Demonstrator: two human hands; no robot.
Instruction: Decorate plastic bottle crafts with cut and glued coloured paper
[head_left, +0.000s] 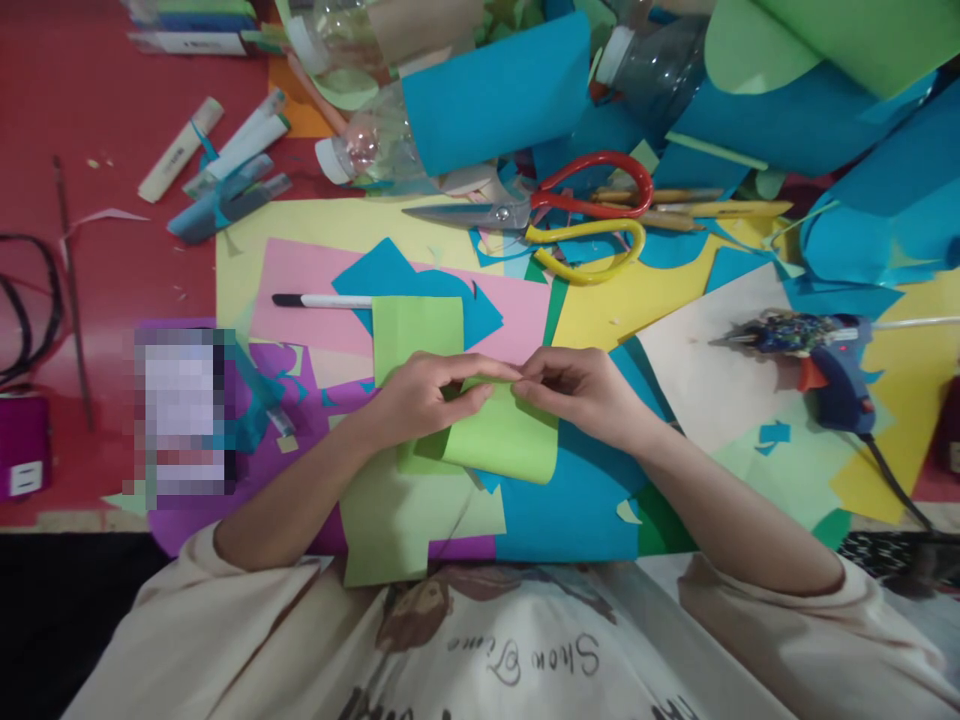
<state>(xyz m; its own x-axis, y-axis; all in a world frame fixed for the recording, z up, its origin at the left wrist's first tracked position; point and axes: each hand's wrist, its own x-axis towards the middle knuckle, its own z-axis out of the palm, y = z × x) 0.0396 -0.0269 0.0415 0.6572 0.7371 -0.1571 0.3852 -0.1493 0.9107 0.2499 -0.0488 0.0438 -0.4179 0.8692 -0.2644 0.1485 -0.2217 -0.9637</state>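
A light green sheet of paper is bent into a curve in front of my chest, its rounded fold facing me. My left hand pinches the sheet's far edge between thumb and a stretched index finger. At the same edge, close to the left fingertips, the thumb and fingers of my right hand are closed on the paper. Another light green strip lies flat beyond my left hand, partly covering a white pen with a black tip. Beneath the folded sheet is blue paper.
Scissors with red and yellow handles lie beyond my hands. A glue gun rests at the right. Plastic bottles, some wrapped in blue paper, crowd the back. Markers are at the left, near a blurred-out phone.
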